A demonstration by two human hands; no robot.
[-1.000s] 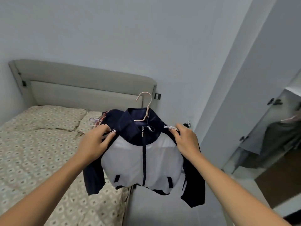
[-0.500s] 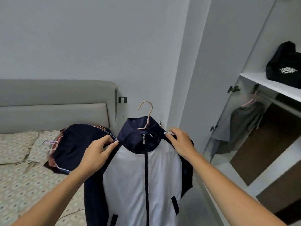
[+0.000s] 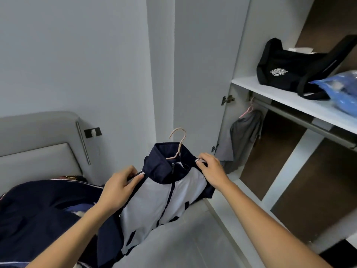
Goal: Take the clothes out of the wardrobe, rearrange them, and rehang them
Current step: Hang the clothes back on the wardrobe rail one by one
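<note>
A navy and white zip jacket (image 3: 164, 202) hangs on a beige hanger (image 3: 178, 144) in front of me. My left hand (image 3: 117, 190) pinches its left shoulder and my right hand (image 3: 211, 171) grips its right shoulder. The hanger's hook points up, free of any rail. To the right stands the open wardrobe, with a grey garment (image 3: 243, 140) on a pink hanger on the rail (image 3: 289, 117). More dark clothes (image 3: 38, 209) lie heaped on the bed at lower left.
A white wardrobe shelf (image 3: 289, 97) carries a black bag (image 3: 293, 68) and a blue plastic bag (image 3: 342, 89). The open wardrobe door (image 3: 202, 74) stands just behind the jacket. A grey padded headboard (image 3: 38, 138) is at the left.
My view has swung right, from the bed toward the open wardrobe. The jacket has stayed held by both shoulders and now sits closer to the wardrobe opening.
</note>
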